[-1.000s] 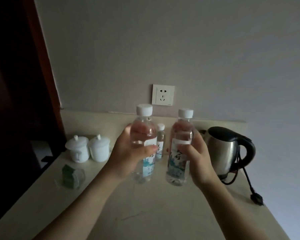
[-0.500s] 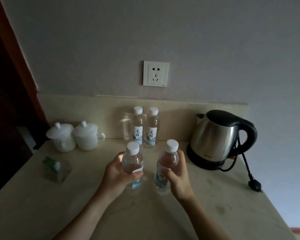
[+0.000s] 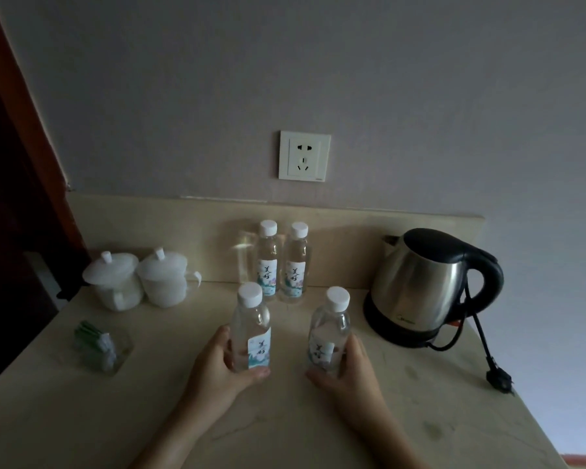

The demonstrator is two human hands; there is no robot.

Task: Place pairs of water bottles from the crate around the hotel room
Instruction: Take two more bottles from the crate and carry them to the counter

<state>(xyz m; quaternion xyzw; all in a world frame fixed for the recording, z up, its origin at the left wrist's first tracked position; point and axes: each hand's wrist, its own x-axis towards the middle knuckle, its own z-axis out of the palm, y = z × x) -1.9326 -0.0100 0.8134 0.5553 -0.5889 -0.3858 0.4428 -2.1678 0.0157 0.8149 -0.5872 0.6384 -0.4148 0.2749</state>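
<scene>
Clear bottles, one in each fist: left hand [image 3: 217, 363] wraps the left bottle [image 3: 250, 328], right hand [image 3: 347, 368] the right bottle [image 3: 329, 333], both at mid-worktop [image 3: 285, 428]. Set-down underway, it seems; next, release cleanly.

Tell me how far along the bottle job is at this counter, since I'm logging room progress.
Done, it seems: two bottles stand upright side by side at the back of the counter. In hand: the left hand grips a bottle and the right hand grips another, both upright, low on the counter. Left: letting go. The crate and the rest of the room are out of view.
</scene>
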